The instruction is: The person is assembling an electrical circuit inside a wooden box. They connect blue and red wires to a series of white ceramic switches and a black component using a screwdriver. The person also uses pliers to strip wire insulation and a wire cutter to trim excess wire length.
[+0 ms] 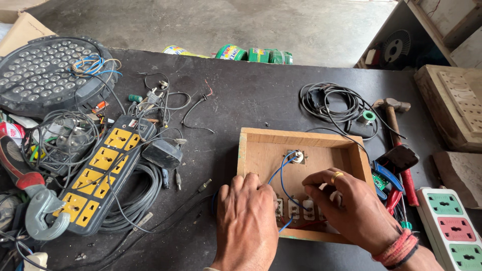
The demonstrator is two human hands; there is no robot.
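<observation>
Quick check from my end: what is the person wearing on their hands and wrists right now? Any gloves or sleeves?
No gloves and no sleeves in view: both hands are bare. The right hand has a gold-coloured ring on one finger and a bundle of red and orange threads wound around the wrist. The left hand wears nothing visible.

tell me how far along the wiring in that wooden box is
Done: a round fitting sits in the wooden box, with a blue wire on it. In hand: both hands, left and right, at the white switches. Left: wire ends look loose.
</observation>
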